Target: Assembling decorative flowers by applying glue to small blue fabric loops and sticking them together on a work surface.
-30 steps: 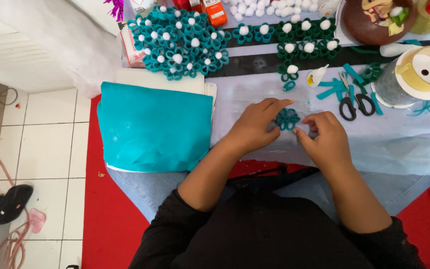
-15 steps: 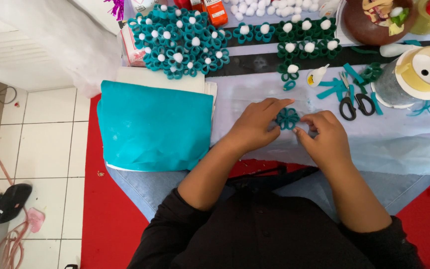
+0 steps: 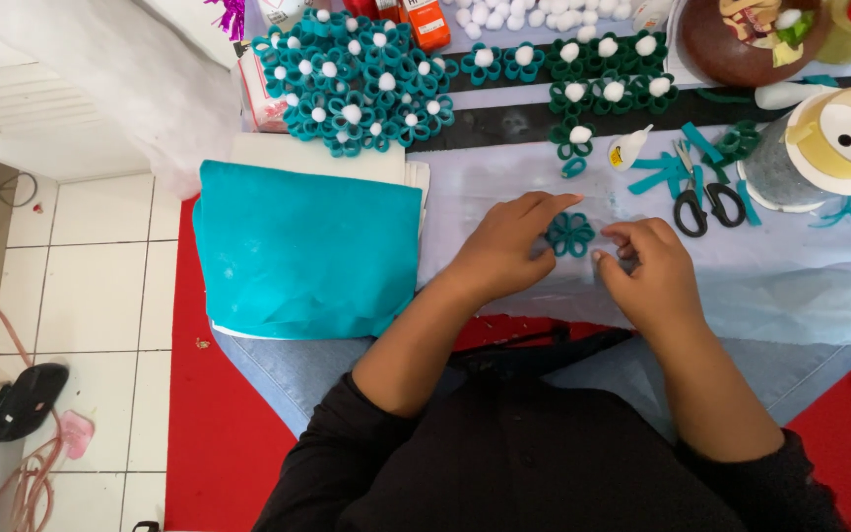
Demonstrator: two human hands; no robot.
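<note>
Teal felt flower [image 3: 570,234] flat on bench [image 3: 800,286], mid front edge, btwn both hands. Left hand [image 3: 504,246] fingers spread, pressing flower's left side. Right hand [image 3: 647,266] curled just right, grip unclear. Scissors [image 3: 696,202] further right.

left hand [image 3: 504,246] flat, fingers extended, right hand [image 3: 647,271] curled
</note>
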